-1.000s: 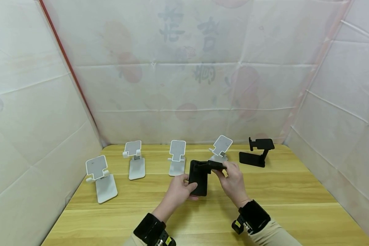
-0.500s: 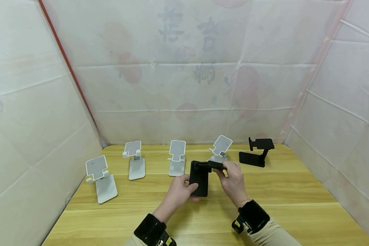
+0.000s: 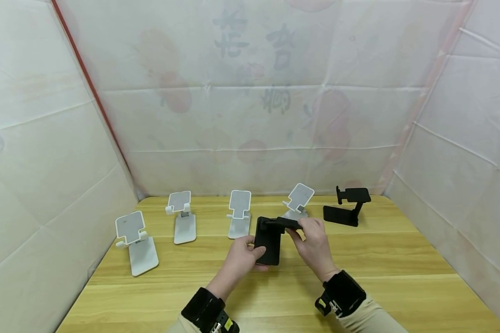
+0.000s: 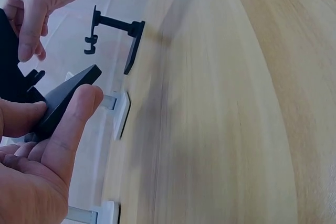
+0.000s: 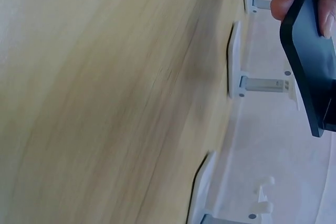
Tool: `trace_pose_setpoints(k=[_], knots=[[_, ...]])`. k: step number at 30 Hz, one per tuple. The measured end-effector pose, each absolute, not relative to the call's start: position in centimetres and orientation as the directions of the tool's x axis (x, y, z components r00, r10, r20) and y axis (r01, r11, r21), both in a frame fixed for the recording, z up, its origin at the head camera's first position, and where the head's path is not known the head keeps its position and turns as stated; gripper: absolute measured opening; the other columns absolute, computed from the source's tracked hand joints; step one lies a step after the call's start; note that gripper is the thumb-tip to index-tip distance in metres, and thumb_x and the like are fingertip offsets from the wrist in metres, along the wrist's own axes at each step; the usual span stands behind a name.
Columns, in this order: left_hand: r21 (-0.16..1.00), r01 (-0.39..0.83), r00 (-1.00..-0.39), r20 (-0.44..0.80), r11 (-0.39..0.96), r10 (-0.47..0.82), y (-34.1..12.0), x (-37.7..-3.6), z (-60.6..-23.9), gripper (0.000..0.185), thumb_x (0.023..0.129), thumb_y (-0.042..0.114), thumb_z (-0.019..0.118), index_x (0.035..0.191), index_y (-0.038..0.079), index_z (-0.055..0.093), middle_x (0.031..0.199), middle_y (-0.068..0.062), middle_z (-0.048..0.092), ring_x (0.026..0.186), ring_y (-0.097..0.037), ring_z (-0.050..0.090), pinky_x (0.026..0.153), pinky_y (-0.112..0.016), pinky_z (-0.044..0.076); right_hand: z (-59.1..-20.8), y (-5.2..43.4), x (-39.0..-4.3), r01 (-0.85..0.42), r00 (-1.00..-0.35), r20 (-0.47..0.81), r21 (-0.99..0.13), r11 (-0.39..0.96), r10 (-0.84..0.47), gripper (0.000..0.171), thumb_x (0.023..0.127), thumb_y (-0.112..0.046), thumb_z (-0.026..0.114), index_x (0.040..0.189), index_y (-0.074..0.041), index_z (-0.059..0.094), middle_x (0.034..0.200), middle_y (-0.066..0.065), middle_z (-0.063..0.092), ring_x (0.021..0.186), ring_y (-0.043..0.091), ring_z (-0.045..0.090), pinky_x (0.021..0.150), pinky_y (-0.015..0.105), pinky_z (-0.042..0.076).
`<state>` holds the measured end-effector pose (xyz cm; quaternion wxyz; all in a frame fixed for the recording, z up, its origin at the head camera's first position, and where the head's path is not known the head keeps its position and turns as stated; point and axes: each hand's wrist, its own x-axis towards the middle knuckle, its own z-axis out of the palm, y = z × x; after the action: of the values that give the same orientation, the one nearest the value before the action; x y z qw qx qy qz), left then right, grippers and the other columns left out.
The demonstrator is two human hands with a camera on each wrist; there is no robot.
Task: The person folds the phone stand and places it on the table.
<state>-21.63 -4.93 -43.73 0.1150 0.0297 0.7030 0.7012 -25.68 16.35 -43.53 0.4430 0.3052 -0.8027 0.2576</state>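
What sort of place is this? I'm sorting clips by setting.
Probably a makeshift recording booth: a wooden table walled in by white printed sheets, with phone stands lined up, like the white stand, while both hands hold a black stand.

Wooden table (image 3: 400, 286) — light yellow planks w/ grain running left to right, glossy enough to catch soft glare near the front edge. It's boxed in on three sides by white sheeting (image 3: 250, 115), creased in a grid of fold lines; the back sheet hangs down to the table's far edge, side sheets slant outward left & right. Faint reddish fruit shapes & dark characters (image 3: 254, 39) show through the back sheet, mirrored. A red pole (image 3: 93, 92) runs diagonally down the back-left seam to the table's far left corner; a paler pinkish strip (image 3: 416, 111) marks the back-right seam. Light is even, diffuse — no hard shadows.
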Motion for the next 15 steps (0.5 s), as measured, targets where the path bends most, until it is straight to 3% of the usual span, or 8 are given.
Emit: trace_pose_setpoints(k=[5, 15], knots=[[0.993, -0.121, -0.975, -0.12, 0.003, 0.187, -5.16, -21.73, -43.79, 0.03, 0.101, 0.003, 0.06, 0.126, -0.012, 0.055, 0.113, -0.027, 0.07, 0.093, -0.036, 0.075, 0.07, -0.041, 0.066, -43.2, 16.39, -25.43, -0.735, -0.457, 0.847, -0.187, 0.652, -0.272, 0.027, 0.079, -0.001, 0.085, 0.099, -0.004, 0.068, 0.092, 0.005, 0.073, 0.087, 0.023, 0.067, 0.082, 0.044, 0.049], [0.993, -0.118, -0.982, -0.117, 0.007, 0.151, -5.7, -21.97, -44.14, 0.03, 0.102, 0.003, 0.06, 0.127, -0.013, 0.055, 0.115, -0.029, 0.068, 0.095, -0.036, 0.074, 0.072, -0.042, 0.066, -42.71, 16.58, -25.68, -0.77, -0.388, 0.88, -0.145, 0.621, -0.275, 0.026, 0.077, 0.003, 0.083, 0.098, -0.003, 0.069, 0.09, 0.005, 0.072, 0.083, 0.021, 0.066, 0.082, 0.042, 0.05]])
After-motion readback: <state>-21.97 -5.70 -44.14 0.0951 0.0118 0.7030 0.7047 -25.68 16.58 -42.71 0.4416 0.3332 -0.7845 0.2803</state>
